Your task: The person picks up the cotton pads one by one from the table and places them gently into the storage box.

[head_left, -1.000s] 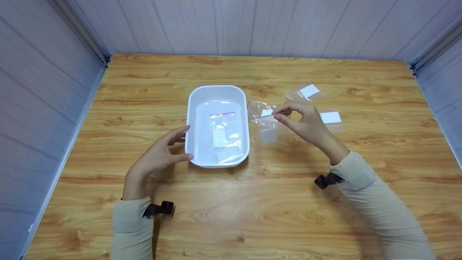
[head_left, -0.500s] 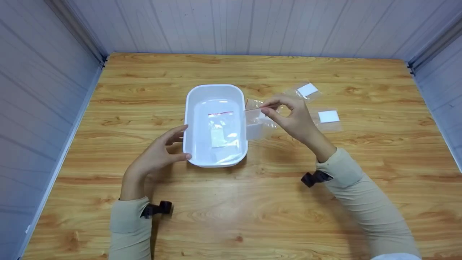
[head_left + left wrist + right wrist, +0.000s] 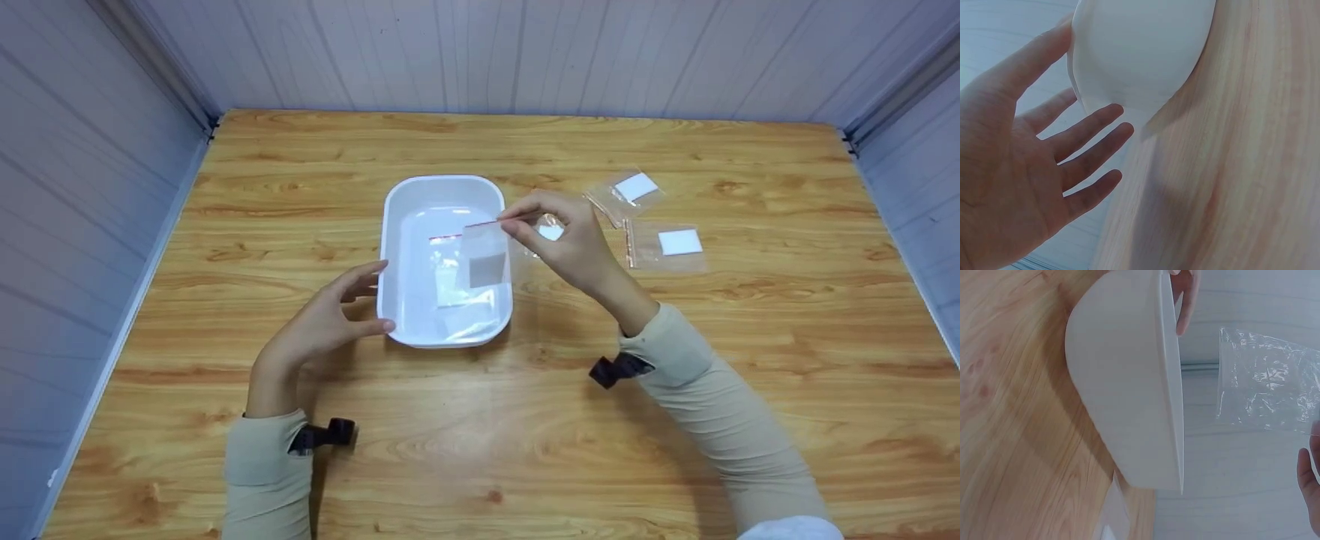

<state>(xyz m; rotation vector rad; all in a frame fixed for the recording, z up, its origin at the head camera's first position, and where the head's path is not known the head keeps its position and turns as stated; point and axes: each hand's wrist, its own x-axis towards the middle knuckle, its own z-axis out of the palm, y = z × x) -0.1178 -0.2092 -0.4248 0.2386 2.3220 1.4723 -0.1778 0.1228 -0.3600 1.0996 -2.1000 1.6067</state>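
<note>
My left hand (image 3: 319,322) touches the left wall of a white plastic basin (image 3: 390,225) with thumb and fingertips. In the left wrist view its fingers (image 3: 1092,132) are spread and nearly straight against the basin's outside. Above the basin's right part, my right hand (image 3: 566,236) pinches a small clear zip bag (image 3: 484,238) by its red-edged top. The bag hangs down with a pale square in it, clear of the basin rim in the right wrist view. Another clear zip bag (image 3: 454,281) with a white piece lies inside the basin, partly behind the held one.
Two zip bags with white pieces, a farther one (image 3: 636,187) and a nearer one (image 3: 679,244), lie on the wooden table (image 3: 480,420) to the right. A third bag (image 3: 551,229) is partly hidden by my right hand. Pale panel walls (image 3: 480,56) enclose the table.
My right hand has moved left with the zip bag, lifting it from among the bags on the table to over the basin. The left hand has stayed at the basin's side.
</note>
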